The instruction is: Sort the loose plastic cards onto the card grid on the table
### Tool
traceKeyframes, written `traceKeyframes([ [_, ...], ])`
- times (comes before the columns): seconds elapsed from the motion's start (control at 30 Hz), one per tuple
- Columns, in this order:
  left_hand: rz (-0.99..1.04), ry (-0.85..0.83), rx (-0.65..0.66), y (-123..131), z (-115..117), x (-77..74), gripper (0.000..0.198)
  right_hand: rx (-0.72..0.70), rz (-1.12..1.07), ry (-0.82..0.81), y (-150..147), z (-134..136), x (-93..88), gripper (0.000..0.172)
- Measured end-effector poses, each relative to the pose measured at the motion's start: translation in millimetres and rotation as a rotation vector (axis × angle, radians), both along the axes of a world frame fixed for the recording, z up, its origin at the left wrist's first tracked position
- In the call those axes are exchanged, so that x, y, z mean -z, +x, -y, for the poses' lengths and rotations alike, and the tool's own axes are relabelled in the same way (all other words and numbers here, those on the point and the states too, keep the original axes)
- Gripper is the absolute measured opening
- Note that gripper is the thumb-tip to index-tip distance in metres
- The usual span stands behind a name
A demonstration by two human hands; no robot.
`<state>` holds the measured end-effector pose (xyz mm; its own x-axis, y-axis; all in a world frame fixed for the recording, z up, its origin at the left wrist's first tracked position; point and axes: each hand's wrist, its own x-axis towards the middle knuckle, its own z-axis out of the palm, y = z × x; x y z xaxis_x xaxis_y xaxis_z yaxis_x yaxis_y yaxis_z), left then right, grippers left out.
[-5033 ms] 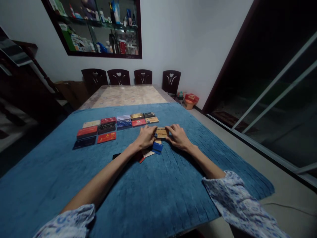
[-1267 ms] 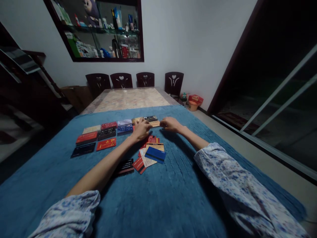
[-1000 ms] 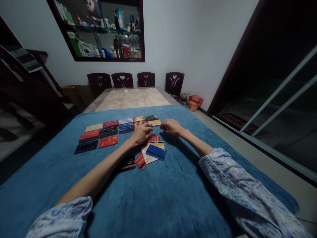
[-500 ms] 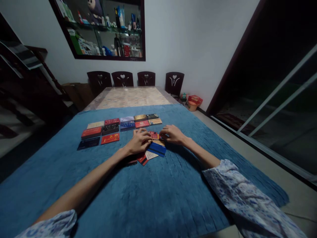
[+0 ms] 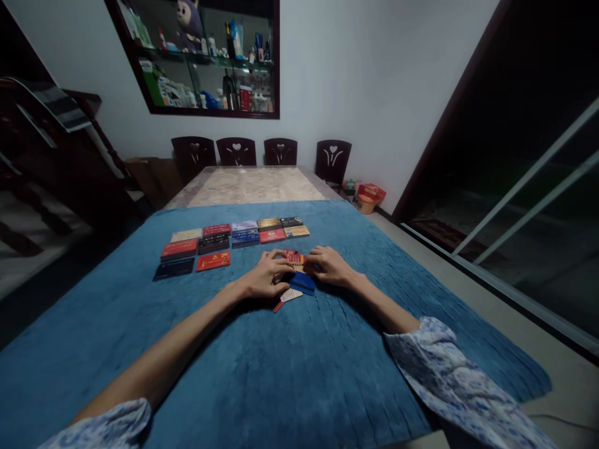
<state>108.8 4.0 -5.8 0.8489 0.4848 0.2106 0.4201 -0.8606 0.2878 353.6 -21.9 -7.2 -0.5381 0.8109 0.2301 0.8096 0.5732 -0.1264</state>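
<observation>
A loose pile of plastic cards lies between my hands on the blue cloth (image 5: 262, 368). On it show a red card (image 5: 294, 256), a blue card with a dark stripe (image 5: 303, 284) and a pale card (image 5: 292, 295); a red corner sticks out below. My left hand (image 5: 269, 274) is closed around the pile's left side, thumb near and fingers over the top. At the right edge, my right hand (image 5: 329, 266) has its curled fingers closed on the cards. The fingers cover part of the pile.
Beyond my hands, several card stacks stand in rows, among them an orange-red stack (image 5: 179, 249), a black card (image 5: 174, 269), a red card (image 5: 213, 260) and a blue stack (image 5: 245, 237). Dark chairs (image 5: 236, 151) line the table's far end. A glass-shelved cabinet (image 5: 210, 59) is set in the wall.
My left hand has moved over the pile's left side, and the cards sticking out there are drawn in or covered. My right hand has come closer to the cards. The view has shifted slightly.
</observation>
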Motion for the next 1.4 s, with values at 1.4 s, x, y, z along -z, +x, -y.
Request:
traceKeyframes([
  [1.4,0.350,0.254,-0.007,-1,-16,26.3,0.023,-0.165,-0.186,0.435,12,0,21.2,0.030],
])
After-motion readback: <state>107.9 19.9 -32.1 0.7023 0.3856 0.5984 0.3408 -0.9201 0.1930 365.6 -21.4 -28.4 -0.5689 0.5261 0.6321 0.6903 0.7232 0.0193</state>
